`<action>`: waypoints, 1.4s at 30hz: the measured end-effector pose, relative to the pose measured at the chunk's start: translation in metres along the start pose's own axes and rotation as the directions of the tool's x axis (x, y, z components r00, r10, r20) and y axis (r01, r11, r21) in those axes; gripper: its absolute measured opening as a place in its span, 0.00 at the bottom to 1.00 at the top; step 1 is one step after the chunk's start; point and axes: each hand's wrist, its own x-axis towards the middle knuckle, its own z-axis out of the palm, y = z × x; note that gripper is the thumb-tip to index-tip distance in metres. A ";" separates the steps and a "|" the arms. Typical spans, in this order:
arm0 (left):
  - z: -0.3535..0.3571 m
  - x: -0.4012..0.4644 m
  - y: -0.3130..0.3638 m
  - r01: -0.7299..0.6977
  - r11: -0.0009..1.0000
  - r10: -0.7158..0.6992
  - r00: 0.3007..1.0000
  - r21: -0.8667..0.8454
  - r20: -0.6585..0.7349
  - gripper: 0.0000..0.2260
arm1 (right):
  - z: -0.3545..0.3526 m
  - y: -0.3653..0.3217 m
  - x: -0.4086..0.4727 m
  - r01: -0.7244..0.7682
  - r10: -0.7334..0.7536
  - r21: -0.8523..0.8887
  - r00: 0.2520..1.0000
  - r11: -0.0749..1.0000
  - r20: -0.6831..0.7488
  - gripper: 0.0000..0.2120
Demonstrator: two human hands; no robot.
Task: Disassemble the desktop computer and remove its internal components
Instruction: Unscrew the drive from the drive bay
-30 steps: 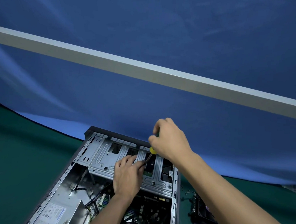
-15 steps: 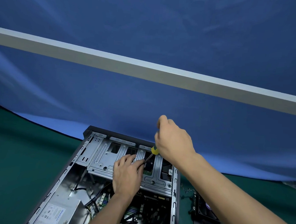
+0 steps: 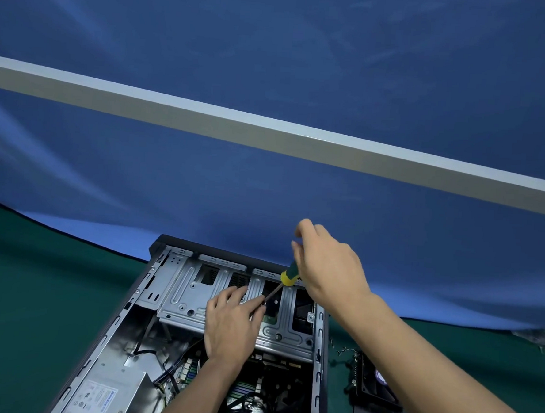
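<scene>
Desktop computer case (image 3: pixel 123 331): lies on its side on the green desk (image 3: pixel 36 287), open side up, its far end at the blue backdrop (image 3: pixel 274 47); near end cut off by the bottom of the view.

Contents: silver drive cage (image 3: pixel 193 284) across the far end; power supply (image 3: pixel 106 394) at the near left, label print too small to read; motherboard (image 3: pixel 253 393) with cables, dim and partly hidden under the left forearm.

Screwdriver (image 3: pixel 287 277): green-and-yellow handle mostly hidden in the right hand (image 3: pixel 331 270), whose fingers curl round it; shaft slants down to the cage, tip concealed at the left fingers.

Left hand (image 3: pixel 230 322): rests on the cage, fingertips pinching the shaft near its tip.

Black fan unit (image 3: pixel 375 385): on the desk just right of the case, partly covered by the right forearm.
</scene>
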 end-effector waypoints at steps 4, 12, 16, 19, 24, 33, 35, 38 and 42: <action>0.002 -0.001 -0.001 -0.014 1.000 0.014 1.000 -0.023 -0.018 0.14 | -0.002 0.000 -0.001 -0.031 0.029 0.128 0.999 0.991 0.022 0.11; 0.005 -0.002 0.000 -0.040 0.995 0.029 0.992 -0.093 -0.125 0.09 | 0.003 -0.005 -0.009 0.065 -0.063 0.148 0.998 0.987 -0.016 0.10; 0.003 -0.001 0.000 -0.033 0.994 0.019 0.991 -0.108 -0.129 0.07 | 0.006 -0.003 -0.008 0.031 -0.023 0.184 0.999 0.982 -0.046 0.06; 0.002 -0.001 0.000 -0.031 0.994 0.019 0.994 -0.108 -0.111 0.09 | 0.008 0.001 -0.010 0.033 -0.026 0.281 0.999 0.959 -0.028 0.08; -0.003 0.001 0.003 0.018 0.994 -0.024 0.998 -0.107 -0.059 0.13 | 0.010 0.015 -0.015 -0.125 0.169 0.402 0.983 0.907 -0.075 0.03; -0.006 0.004 0.011 -0.095 0.994 0.088 0.985 -0.048 -0.146 0.03 | 0.040 0.046 -0.037 -0.349 0.569 0.823 0.821 0.448 0.039 0.02; -0.006 0.004 0.013 -0.134 0.991 0.131 0.974 -0.005 -0.184 0.05 | 0.055 0.049 -0.048 -0.388 0.615 0.894 0.768 0.224 0.179 0.04; -0.010 0.005 0.017 -0.174 0.983 0.180 0.963 0.052 -0.199 0.08 | 0.082 0.049 -0.065 -0.393 0.614 0.917 0.740 0.065 0.274 0.11; -0.012 0.005 0.018 -0.228 0.967 0.246 0.955 0.118 -0.168 0.08 | 0.109 0.045 -0.087 -0.374 0.602 0.895 0.782 0.244 0.163 0.19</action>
